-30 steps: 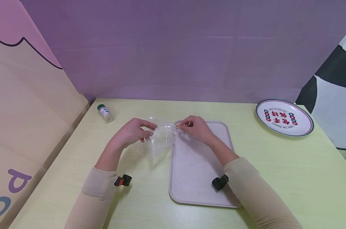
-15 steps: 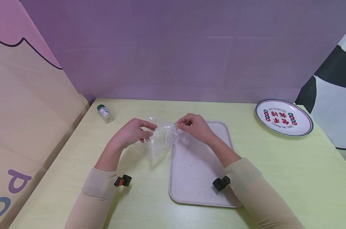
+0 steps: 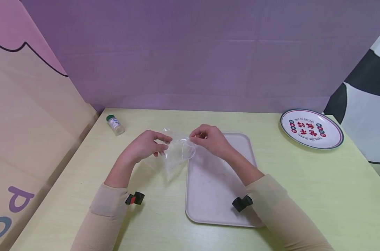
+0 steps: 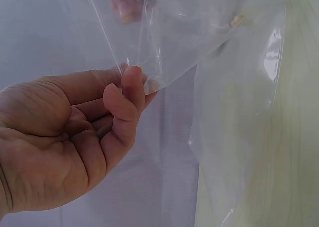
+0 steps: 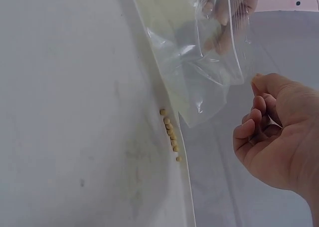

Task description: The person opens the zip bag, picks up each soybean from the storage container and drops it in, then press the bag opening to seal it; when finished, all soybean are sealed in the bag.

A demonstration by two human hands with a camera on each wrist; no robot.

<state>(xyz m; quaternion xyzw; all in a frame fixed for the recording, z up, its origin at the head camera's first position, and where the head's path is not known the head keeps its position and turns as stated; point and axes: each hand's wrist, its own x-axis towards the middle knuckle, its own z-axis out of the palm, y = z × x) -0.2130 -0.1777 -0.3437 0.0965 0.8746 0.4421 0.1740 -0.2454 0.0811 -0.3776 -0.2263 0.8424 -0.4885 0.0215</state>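
Note:
A clear zip bag (image 3: 177,150) hangs between my two hands, over the left edge of a pale tray (image 3: 215,195). My left hand (image 4: 75,132) pinches the bag close to its zip strip. At the opposite corner, my right hand (image 5: 279,127) has thumb and forefinger together on the bag's edge, the other fingers curled. Whether a small bit is also between these fingertips cannot be seen. A beige piece (image 4: 237,21) shows through the plastic in the left wrist view. Several small tan pieces (image 5: 171,133) lie in a row inside the tray's far rim.
At the back left of the table (image 3: 303,195), a small bottle (image 3: 115,125) with a green cap lies on its side. A white plate (image 3: 312,128) with red print and a dark rim sits at the back right. A purple cloth (image 3: 190,55) rises behind the table.
My right hand has shifted slightly left along the bag's edge. The tan bits seen beside its fingertips earlier are hidden in the head view. My left hand has stayed put.

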